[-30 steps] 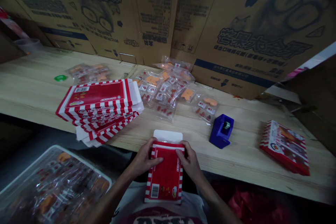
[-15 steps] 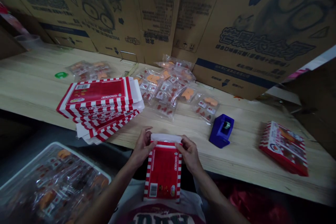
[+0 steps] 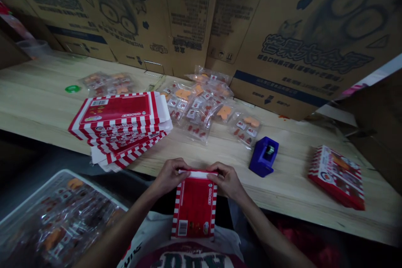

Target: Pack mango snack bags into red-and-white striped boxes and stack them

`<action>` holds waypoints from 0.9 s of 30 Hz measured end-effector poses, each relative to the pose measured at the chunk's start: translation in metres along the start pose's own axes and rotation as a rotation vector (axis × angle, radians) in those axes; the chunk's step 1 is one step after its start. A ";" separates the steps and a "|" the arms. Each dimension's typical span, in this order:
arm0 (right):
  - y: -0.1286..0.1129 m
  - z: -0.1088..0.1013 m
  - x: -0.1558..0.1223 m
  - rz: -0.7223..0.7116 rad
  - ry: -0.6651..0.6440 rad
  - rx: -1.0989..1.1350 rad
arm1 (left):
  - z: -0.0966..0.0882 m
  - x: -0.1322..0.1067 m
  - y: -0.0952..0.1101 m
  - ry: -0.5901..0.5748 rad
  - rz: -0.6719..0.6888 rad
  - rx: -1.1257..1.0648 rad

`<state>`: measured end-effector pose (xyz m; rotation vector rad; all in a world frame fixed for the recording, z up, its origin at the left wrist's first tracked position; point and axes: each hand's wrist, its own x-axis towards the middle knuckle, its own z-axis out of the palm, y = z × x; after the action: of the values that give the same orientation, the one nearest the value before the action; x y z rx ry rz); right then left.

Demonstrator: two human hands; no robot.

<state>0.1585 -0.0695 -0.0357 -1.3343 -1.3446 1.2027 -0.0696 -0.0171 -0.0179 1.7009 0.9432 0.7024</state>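
I hold a red box with white stripes point(image 3: 194, 205) upright against my chest, at the table's near edge. My left hand point(image 3: 169, 176) grips its top left corner, fingers curled over the folded white flap. My right hand point(image 3: 226, 179) grips the top right corner the same way. The flap lies pressed down along the box's top edge.
A stack of flat red-striped boxes point(image 3: 121, 123) lies on the wooden table point(image 3: 40, 104) to the left. Clear toy packets point(image 3: 201, 106) are scattered behind, a blue tape dispenser point(image 3: 264, 156) to the right, a filled box point(image 3: 337, 176) at far right. A bin of packets point(image 3: 59, 217) sits at lower left. Cardboard cartons point(image 3: 282, 37) line the back.
The white flap stood up above the box a second ago; both hands slid up to the top edge and folded it down flat.
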 end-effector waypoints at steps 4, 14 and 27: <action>-0.016 -0.006 0.010 -0.008 -0.010 -0.058 | -0.004 0.011 0.005 -0.030 -0.048 -0.023; -0.018 -0.011 0.007 -0.110 -0.027 -0.177 | -0.008 0.016 0.011 -0.106 0.069 0.025; 0.004 -0.002 -0.034 -0.286 0.437 -0.291 | 0.030 -0.007 -0.016 0.151 -0.004 -0.201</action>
<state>0.1626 -0.1038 -0.0381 -1.4423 -1.3587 0.4971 -0.0528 -0.0350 -0.0424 1.4851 0.9458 0.9024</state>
